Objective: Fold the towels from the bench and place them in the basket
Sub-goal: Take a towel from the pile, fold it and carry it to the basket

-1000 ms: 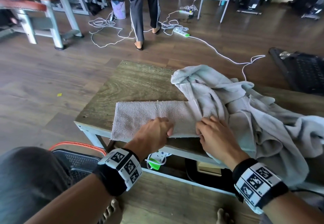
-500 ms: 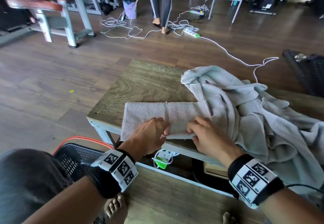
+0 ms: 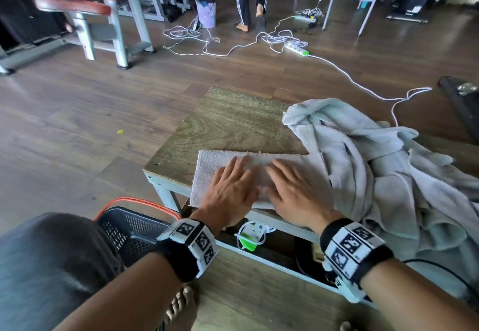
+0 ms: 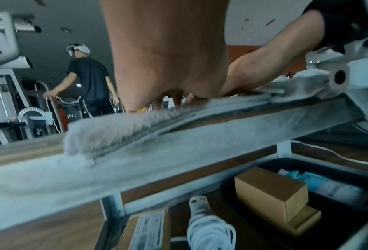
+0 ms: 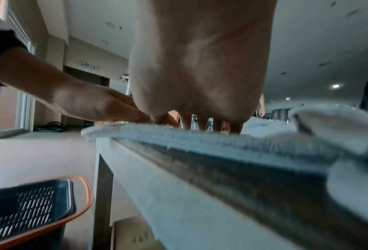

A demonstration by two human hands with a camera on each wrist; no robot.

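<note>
A folded grey towel lies flat along the near edge of the wooden bench. My left hand and right hand both press flat on it, side by side, fingers straight and spread. In the left wrist view the towel shows as stacked layers under my left hand. The right wrist view has my right hand with fingertips on the towel. A heap of crumpled grey towels covers the bench's right half. The dark basket with an orange rim stands on the floor at the lower left.
White cables and a power strip lie on the wood floor beyond the bench. A person's legs stand at the back. A red-padded gym bench is far left. Boxes and a coiled cable sit under the bench.
Both hands have gone from curled fingers pinching the towel's near edge to lying flat on top of the folded towel. The camera view has shifted right.
</note>
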